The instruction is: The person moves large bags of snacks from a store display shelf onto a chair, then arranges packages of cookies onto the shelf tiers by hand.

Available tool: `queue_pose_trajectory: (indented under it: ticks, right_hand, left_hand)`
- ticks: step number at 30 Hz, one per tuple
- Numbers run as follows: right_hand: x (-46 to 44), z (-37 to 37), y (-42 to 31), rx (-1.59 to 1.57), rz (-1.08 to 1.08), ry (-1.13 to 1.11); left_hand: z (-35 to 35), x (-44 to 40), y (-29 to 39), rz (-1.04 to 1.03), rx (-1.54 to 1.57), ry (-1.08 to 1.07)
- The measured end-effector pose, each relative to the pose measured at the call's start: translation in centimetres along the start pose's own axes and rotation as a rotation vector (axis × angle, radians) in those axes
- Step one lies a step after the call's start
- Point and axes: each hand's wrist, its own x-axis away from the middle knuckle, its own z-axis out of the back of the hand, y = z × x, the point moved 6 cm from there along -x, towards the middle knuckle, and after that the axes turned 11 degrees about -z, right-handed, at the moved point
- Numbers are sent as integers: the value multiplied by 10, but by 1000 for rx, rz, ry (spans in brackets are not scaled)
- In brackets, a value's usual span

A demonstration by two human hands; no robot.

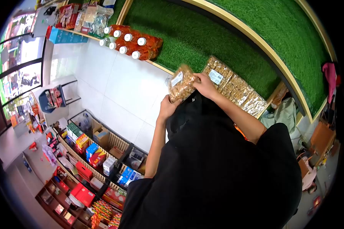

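Between my two hands is a clear plastic package of brown snack pieces with a white label [182,83], held over the shelf's front edge. My left hand [169,107] grips its lower left corner, and my right hand [205,85] grips its right side. Just right of it, a row of similar packages [237,87] lies side by side on the green turf shelf [183,42], one showing a white label. My right forearm passes over the near edge of that row.
Orange-red bottles with white caps [141,44] stand at the shelf's left part. Baskets of boxed goods [99,149] are at the lower left. A blue chair [51,99] is on the left, and green cloth [286,116] hangs at the right.
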Motion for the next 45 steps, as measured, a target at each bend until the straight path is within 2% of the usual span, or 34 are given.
queue_pose_trajectory:
  ticks: [3,5,8,9,12,15,17,19,25,28,31,33,35,40,44,45]
  right_hand:
    - [-15,-1,14,110,-112,-95]
    - [-22,-8,28,151,-74,-94]
    - [-20,-3,23,100,-27,5]
    - [-20,-5,26,116,-30,-3]
    - [-12,-16,52,-122,-36,-36]
    - [-6,-18,45,5,-78,-111]
    - [3,-19,31,66,-56,-119]
    - [8,-3,17,-539,-338,-154]
    - [5,23,20,-674,-310,40]
    - [2,27,24,-627,-293,91]
    - [-13,14,34,-325,-270,-12]
    - [-23,3,52,-277,-174,4]
    - [-29,-22,62,-311,-345,-269]
    - [-30,-41,63,-204,-401,-319]
    - [-43,-46,71,-29,-365,-368]
    - [-48,-46,73,57,-321,-321]
  left_hand:
    - [-13,2,-14,63,28,-62]
    - [-4,6,14,65,15,-60]
    - [1,-4,15,-157,-3,200]
    - [3,-9,16,-147,12,204]
    - [22,-31,29,-91,-35,278]
    - [39,-59,60,-233,32,417]
    - [38,-82,66,-281,-55,376]
    - [35,-97,78,-245,-95,301]
    - [13,-121,136,-387,-75,184]
    - [6,-132,140,-369,-27,114]
    - [-4,-145,123,-360,-51,134]
    - [-14,-149,102,-348,-99,153]
    - [-20,-155,78,-235,-21,130]
    - [-10,-151,31,-133,80,69]
    - [-27,-159,-5,-132,114,159]
    - [-31,-158,-8,-128,122,162]
